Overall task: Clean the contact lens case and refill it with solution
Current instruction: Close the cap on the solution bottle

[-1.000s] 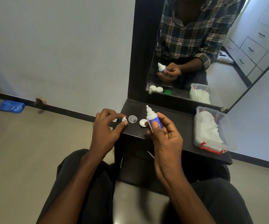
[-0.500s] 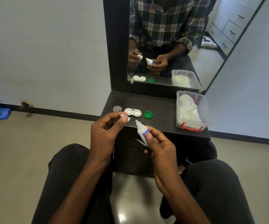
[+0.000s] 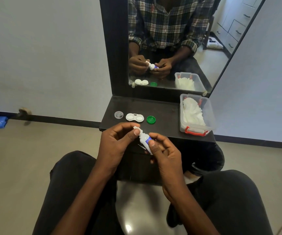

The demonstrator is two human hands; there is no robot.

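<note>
Contact lens case [image 3: 134, 117]: white, both wells uncovered, flat on dark worktop [image 3: 164, 111] at frame centre, between clear cap [image 3: 119, 114] and green cap [image 3: 151, 119]. Solution bottle [image 3: 145, 140]: just below, tilted, blue label, text unreadable. Right hand [image 3: 164, 154]: fingers grasping bottle body. Left hand [image 3: 115, 145]: fingers pinching white bottle cap [image 3: 136, 128] at nozzle. Clear tissue box [image 3: 196, 114], red latch: right of centre.

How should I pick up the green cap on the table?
Pinch the green cap by its ribbed rim, coming straight down from above. It lies flat, open side up, apart from the lens case, so fingers fit on opposite sides.
</note>
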